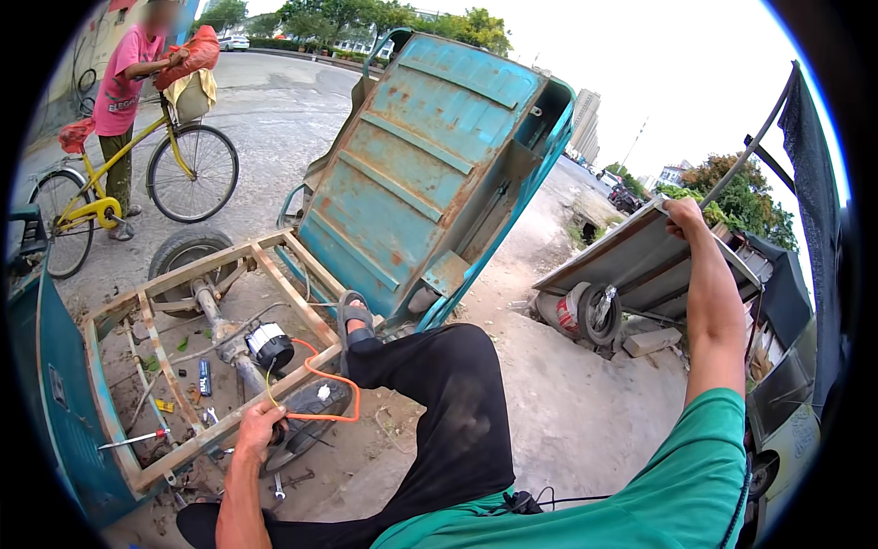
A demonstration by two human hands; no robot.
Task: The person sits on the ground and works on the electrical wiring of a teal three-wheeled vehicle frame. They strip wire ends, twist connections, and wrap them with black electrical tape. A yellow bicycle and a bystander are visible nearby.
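Note:
My left hand [259, 425] is closed on a thin yellow wire [273, 384] by the rusty metal frame [286, 279]; an orange cable [340, 417] loops beside it. The wire runs up to a black-and-silver motor [270, 346] on the axle [221, 325]. My right hand [684, 215] is raised at the end of my outstretched arm, fingers curled, overlapping the top edge of a leaning board [622, 265]; what it grips is unclear. My sandalled foot [356, 325] is up at the frame. A screwdriver [133, 440], wrenches and a blue tube [205, 377] lie around.
A tipped-up teal, rusty cargo bed [398, 174] stands behind the frame. At left a person [123, 87] stands with a yellow bicycle [151, 165] and red bags, near a teal panel [50, 393]. A wheel [599, 313] sits under the board; dark netting [814, 229] hangs at right.

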